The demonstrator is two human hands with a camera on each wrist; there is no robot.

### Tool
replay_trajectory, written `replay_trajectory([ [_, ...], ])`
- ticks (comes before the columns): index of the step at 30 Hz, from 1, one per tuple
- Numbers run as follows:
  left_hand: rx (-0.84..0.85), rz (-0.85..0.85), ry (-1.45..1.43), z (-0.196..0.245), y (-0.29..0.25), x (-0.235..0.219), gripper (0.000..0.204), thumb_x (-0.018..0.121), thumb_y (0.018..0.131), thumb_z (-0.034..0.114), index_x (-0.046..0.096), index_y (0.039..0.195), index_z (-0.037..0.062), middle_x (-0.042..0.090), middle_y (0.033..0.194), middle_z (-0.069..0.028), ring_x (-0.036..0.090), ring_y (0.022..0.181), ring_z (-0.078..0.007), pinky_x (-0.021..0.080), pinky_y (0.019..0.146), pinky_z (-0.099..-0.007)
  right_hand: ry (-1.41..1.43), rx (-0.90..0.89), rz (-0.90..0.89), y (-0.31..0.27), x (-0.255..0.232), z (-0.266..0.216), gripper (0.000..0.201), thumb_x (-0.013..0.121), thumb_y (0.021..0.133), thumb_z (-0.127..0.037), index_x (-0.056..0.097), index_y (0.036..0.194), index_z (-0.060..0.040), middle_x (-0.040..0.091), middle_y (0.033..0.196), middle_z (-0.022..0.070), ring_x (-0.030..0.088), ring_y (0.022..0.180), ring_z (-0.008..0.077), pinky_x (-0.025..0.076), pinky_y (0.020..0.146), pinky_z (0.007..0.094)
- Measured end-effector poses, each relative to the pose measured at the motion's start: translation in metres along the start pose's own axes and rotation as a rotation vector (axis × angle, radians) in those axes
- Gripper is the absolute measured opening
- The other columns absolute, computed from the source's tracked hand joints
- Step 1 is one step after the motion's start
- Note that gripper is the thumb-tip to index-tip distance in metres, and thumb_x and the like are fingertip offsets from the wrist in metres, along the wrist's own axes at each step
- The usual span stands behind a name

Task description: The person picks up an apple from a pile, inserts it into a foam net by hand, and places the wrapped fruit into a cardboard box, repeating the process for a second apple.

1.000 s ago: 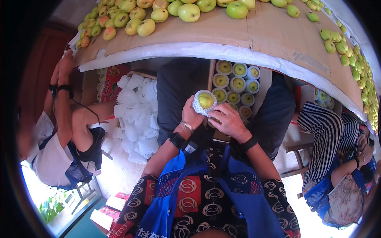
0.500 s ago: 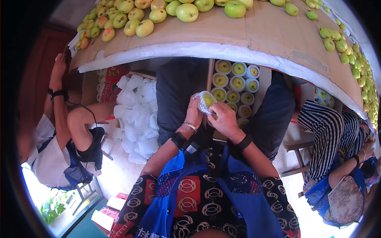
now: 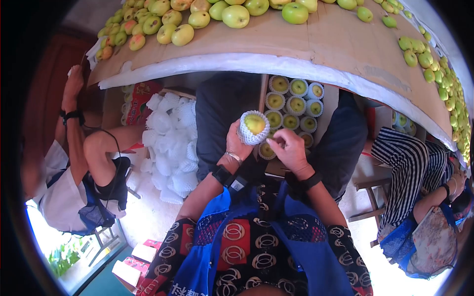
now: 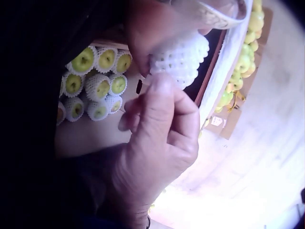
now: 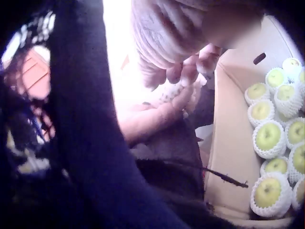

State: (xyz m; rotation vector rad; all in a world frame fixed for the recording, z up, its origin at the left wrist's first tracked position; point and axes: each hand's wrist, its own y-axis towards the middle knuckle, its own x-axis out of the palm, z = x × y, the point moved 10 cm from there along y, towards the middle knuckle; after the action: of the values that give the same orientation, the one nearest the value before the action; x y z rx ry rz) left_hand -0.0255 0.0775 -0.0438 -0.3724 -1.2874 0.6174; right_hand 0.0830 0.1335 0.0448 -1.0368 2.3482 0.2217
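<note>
One round, yellow-green apple (image 3: 255, 124) in a knobbly white foam net (image 3: 248, 138) rests in the left hand (image 3: 237, 144), fingers curled round it; just beside, the right hand (image 3: 292, 152) has its fingers bent together. Cardboard (image 3: 345, 54) covers the worktop (image 3: 212, 63) bearing loose apples (image 3: 235, 16); people (image 3: 69, 195) sit either side.

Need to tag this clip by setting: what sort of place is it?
Probably a fruit-packing workspace: loose apples lie on a cardboard-covered surface, white foam nets are heaped, and a box contains net-wrapped apples. The left hand holds a foam-netted apple.
</note>
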Motion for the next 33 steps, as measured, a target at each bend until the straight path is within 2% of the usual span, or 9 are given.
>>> replay_trajectory([
  [3, -0.035, -0.036, 0.003, -0.009, 0.006, -0.006, 0.041, 0.036, 0.089, 0.032, 0.052, 0.114, 0.0038, 0.056, 0.114, -0.0125, 0.053, 0.107, -0.0284, 0.037, 0.096, -0.0434, 0.103, -0.025, 0.236, -0.001, -0.024, 0.004, 0.077, 0.078, 0.060, -0.032, 0.042, 0.122, -0.0031, 0.054, 0.109, 0.0158, 0.052, 0.104, 0.0276, 0.043, 0.085, 0.0384],
  [6, 0.234, -0.051, 0.561, 0.007, 0.014, -0.021, 0.038, 0.040, 0.091, 0.034, 0.049, 0.114, 0.0052, 0.056, 0.112, -0.0086, 0.054, 0.105, -0.0229, 0.041, 0.093, -0.0385, 0.141, -0.062, 0.216, 0.005, -0.011, -0.015, 0.092, 0.078, 0.060, -0.032, 0.030, 0.131, -0.0006, 0.048, 0.118, 0.0210, 0.047, 0.110, 0.0325, 0.037, 0.094, 0.0407],
  [7, 0.120, -0.085, 0.388, -0.002, 0.013, -0.017, 0.038, 0.040, 0.092, 0.034, 0.048, 0.115, 0.0052, 0.056, 0.112, -0.0087, 0.054, 0.105, -0.0227, 0.041, 0.093, -0.0380, 0.132, -0.020, 0.174, 0.009, -0.001, -0.012, 0.097, 0.078, 0.061, -0.032, 0.023, 0.134, 0.0007, 0.049, 0.117, 0.0223, 0.047, 0.110, 0.0338, 0.036, 0.095, 0.0410],
  [22, -0.063, -0.055, 0.135, -0.013, -0.002, 0.004, 0.044, 0.030, 0.094, 0.038, 0.050, 0.117, 0.0062, 0.054, 0.117, -0.0100, 0.050, 0.110, -0.0273, 0.036, 0.097, -0.0420, 0.427, 0.025, 0.071, 0.008, 0.013, 0.013, 0.066, 0.064, 0.079, -0.020, 0.031, 0.132, -0.0015, 0.050, 0.120, 0.0204, 0.049, 0.113, 0.0269, 0.037, 0.095, 0.0339],
  [25, -0.067, -0.096, 0.036, -0.007, -0.005, 0.003, 0.034, 0.045, 0.089, 0.031, 0.053, 0.111, 0.0067, 0.058, 0.110, -0.0103, 0.055, 0.103, -0.0256, 0.043, 0.090, -0.0396, 0.614, 0.023, 0.160, 0.007, 0.009, 0.020, 0.069, 0.064, 0.080, -0.023, 0.027, 0.133, 0.0002, 0.044, 0.126, 0.0213, 0.044, 0.118, 0.0285, 0.034, 0.099, 0.0348],
  [28, 0.545, -0.168, 1.751, 0.020, -0.006, 0.021, 0.031, 0.067, 0.071, 0.018, 0.060, 0.099, 0.0081, 0.063, 0.098, -0.0121, 0.061, 0.091, -0.0258, 0.047, 0.079, -0.0327, 0.467, -0.061, 0.282, 0.003, -0.002, 0.022, 0.081, 0.067, 0.076, -0.030, 0.023, 0.133, 0.0051, 0.029, 0.137, 0.0227, 0.029, 0.128, 0.0300, 0.025, 0.104, 0.0352],
  [30, 0.420, -0.247, 1.150, 0.021, -0.013, 0.024, 0.029, 0.059, 0.079, 0.018, 0.057, 0.104, 0.0036, 0.062, 0.101, -0.0101, 0.061, 0.092, -0.0212, 0.047, 0.083, -0.0337, 0.240, -0.042, 0.194, 0.008, 0.000, -0.004, 0.101, 0.077, 0.062, -0.032, 0.018, 0.135, 0.0048, 0.030, 0.136, 0.0230, 0.031, 0.127, 0.0301, 0.024, 0.105, 0.0358],
  [31, 0.090, -0.160, 0.416, 0.008, 0.001, -0.008, 0.028, 0.044, 0.088, 0.017, 0.052, 0.110, 0.0025, 0.059, 0.108, -0.0102, 0.058, 0.099, -0.0218, 0.046, 0.088, -0.0362, 0.390, -0.038, 0.132, 0.011, 0.007, -0.017, 0.103, 0.080, 0.058, -0.031, 0.020, 0.134, 0.0047, 0.032, 0.133, 0.0243, 0.031, 0.127, 0.0316, 0.024, 0.105, 0.0368],
  [33, 0.020, -0.240, 0.364, 0.002, 0.015, -0.028, 0.031, 0.031, 0.092, 0.016, 0.048, 0.114, 0.0024, 0.054, 0.114, -0.0121, 0.053, 0.106, -0.0248, 0.043, 0.092, -0.0384, 0.336, -0.061, 0.200, 0.012, 0.019, -0.019, 0.103, 0.080, 0.055, -0.030, 0.021, 0.135, 0.0012, 0.040, 0.126, 0.0230, 0.037, 0.121, 0.0353, 0.028, 0.102, 0.0393],
])
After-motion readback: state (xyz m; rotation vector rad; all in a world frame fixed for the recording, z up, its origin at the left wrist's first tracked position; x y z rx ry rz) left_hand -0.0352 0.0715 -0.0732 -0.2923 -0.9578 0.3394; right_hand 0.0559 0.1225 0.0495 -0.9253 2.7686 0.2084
